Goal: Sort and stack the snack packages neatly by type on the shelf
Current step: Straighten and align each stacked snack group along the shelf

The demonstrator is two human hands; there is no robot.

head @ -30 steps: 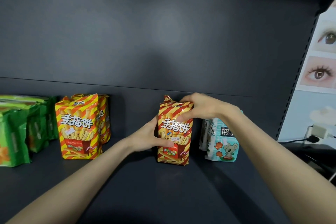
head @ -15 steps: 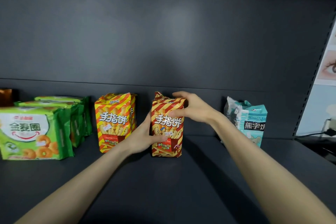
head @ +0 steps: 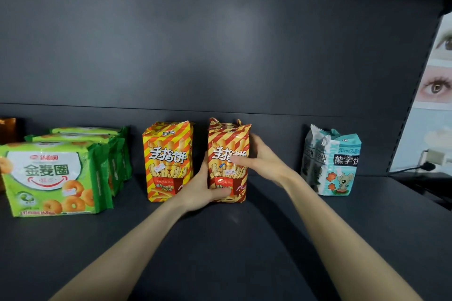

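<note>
**Hands.** Both forearms were extended over the shelf. The left hand (head: pixel 203 190) was curled round the lower left edge of the held striped package (head: pixel 228 144), with the thumb laid across its front near the base. The right hand (head: pixel 261 161) was wrapped round the package's right side, with the thumb pressed over the printed characters. The package was held upright between the two sets of fingers, its base at the shelf board (head: pixel 220 252).

**Setting.** The board was dark grey, with a dark back panel (head: pixel 220 44) beyond the fingers. An eye poster (head: pixel 435 85) and a plugged cable (head: pixel 428 166) were seen far right of the right fingers.

**Counts.**
- Striped packages: two. One was grasped, and a second striped package (head: pixel 168 151) stood just left of the left fingers.
- Green ring-biscuit packages (head: pixel 49 178): three, ranked front to back, well left of the fingers.
- Teal packages (head: pixel 337 166): two, stood together, well right of the right fingers.
- Brown item (head: pixel 8 129): one, at the far left, cropped and not identifiable.
</note>
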